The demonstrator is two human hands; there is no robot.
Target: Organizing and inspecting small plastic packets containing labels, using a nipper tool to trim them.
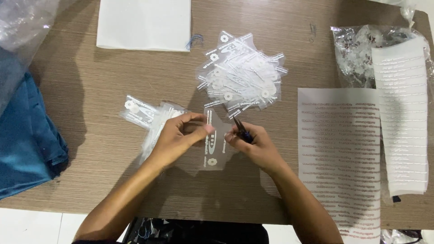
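A small clear plastic bag (214, 145) with white print and a white button inside lies on the wooden table (90, 81) between my hands. My left hand (177, 135) pinches its upper left edge with thumb and fingers. My right hand (251, 144) touches the bag's right edge and grips a small dark pointed tool (241, 129), likely tweezers or snips. Just beyond lies a heap of several similar filled bags (239, 74). A few more clear bags (147, 116) rest under and left of my left hand.
A sheet of printed label strips (340, 153) lies at the right, with a white label strip roll (402, 117) and a crinkled clear bag of small parts (357, 49) beyond. White folded cloth (144, 23) sits at the back. Blue fabric (25, 140) lies at the left edge.
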